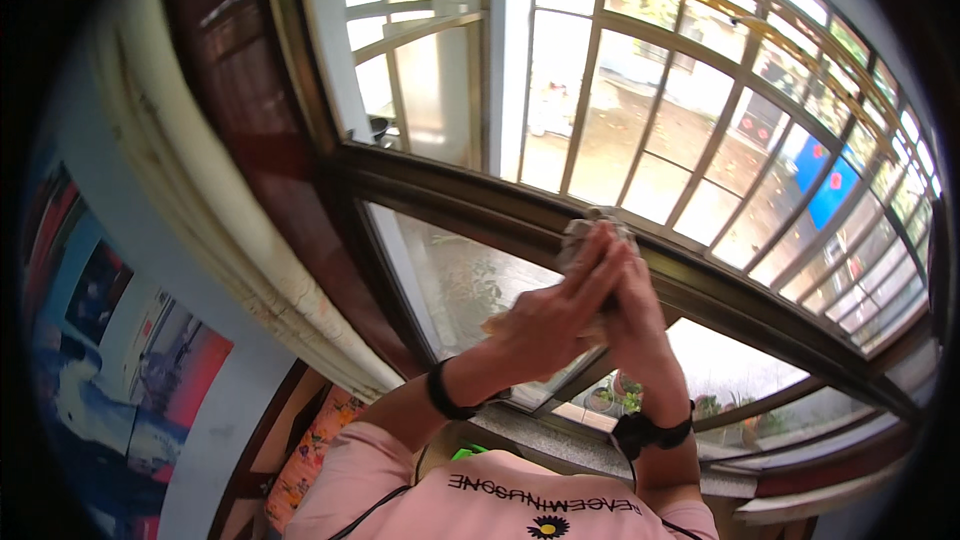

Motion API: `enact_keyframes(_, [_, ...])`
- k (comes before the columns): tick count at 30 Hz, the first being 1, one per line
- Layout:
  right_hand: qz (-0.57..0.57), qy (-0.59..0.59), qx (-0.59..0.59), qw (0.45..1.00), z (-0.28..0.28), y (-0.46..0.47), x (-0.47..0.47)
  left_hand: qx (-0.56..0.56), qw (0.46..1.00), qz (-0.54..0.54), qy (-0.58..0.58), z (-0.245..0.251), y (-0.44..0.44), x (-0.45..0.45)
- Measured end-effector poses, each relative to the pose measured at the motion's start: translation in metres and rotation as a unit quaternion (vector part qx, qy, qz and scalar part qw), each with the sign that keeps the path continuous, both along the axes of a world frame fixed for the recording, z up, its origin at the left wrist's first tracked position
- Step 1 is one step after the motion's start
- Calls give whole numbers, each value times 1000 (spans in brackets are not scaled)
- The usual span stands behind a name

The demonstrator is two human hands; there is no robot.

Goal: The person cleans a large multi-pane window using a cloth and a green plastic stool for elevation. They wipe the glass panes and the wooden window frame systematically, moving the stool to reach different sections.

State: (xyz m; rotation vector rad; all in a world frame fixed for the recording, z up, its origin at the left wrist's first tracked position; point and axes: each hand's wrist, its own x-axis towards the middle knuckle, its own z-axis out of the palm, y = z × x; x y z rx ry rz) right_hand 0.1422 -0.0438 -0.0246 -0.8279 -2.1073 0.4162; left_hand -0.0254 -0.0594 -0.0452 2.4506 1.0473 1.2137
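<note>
A crumpled greyish cloth (598, 229) lies against the dark metal crossbar of the window frame (480, 206). Both hands reach up to it with arms stretched out. My left hand (551, 315) has its fingers straight and pressed on the cloth. Beside it, my right hand (634, 300) leans in from the other side, its fingertips also on the cloth and touching the left fingers. The palms are turned away or hidden, so how much cloth lies under them does not show. Each wrist wears a black band.
Window bars (652, 120) stand beyond the upper opening. Glass panes (457, 277) fill the lower part. A cream curtain (217, 225) hangs at the left, near posters (142, 360) on the wall. Below the window runs a speckled stone sill (555, 444); potted plants (626, 394) stand outside.
</note>
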Motion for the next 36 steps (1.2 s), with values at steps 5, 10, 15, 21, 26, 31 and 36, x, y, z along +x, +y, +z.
enact_keyframes(5, [-66,84,-45,993,1,-7,22,38,987,111,107,-1,8,12])
enact_keyframes(10, [-161,77,97,979,-3,-14,65,102,968,202,108,-15,25,-35])
enact_keyframes(15, [-262,158,77,949,-18,-28,132,128,937,317,69,-20,42,-128])
enact_keyframes(21, [-327,143,89,930,-38,-47,184,75,875,478,36,-7,66,-240])
enact_keyframes(26, [-372,74,176,909,-49,-56,209,49,845,532,-13,-5,78,-275])
enact_keyframes(31, [-471,-31,236,849,-53,-59,227,117,852,510,-16,-13,77,-242])
enact_keyframes(36, [-480,-84,248,837,-60,-52,220,141,898,417,2,-31,52,-144])
